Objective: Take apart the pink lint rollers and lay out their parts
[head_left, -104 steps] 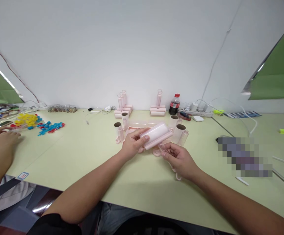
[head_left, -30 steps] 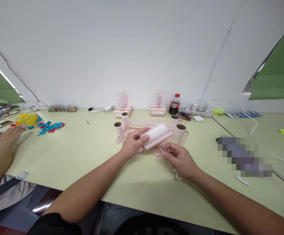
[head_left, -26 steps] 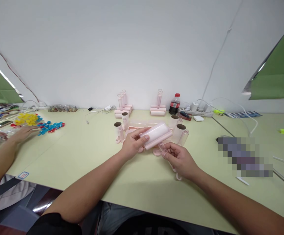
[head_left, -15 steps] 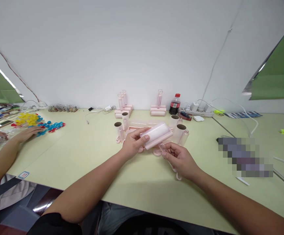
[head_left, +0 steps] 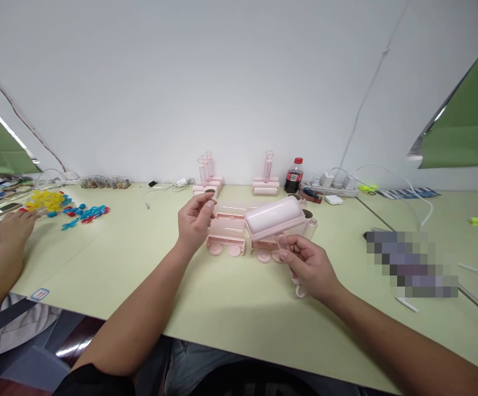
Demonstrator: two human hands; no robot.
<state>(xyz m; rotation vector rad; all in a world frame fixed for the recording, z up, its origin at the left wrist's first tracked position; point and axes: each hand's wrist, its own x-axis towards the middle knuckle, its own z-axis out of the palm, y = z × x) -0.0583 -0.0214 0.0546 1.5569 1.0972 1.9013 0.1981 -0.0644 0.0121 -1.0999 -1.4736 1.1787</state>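
By its clear pinkish handle, my right hand holds a pale pink lint roller. The roller head is tilted above the table, its white roll facing me under a cover. My left hand is apart from it, raised at the left with thumb and fingers curled together. What they hold, if anything, I cannot make out. Behind these fingers the brown core of an upright roll peeks out. Below and between the hands lie pink roller covers and round pink end caps.
Assembled lint rollers stand along the wall beside a cola bottle. A power strip with cables is to the right. At the left, another person's hand is near yellow pieces and blue pieces.
My left hand has let go of the roller head and moved left and up. The right hand keeps the lint roller by its handle. The other person's hand has drawn back left.
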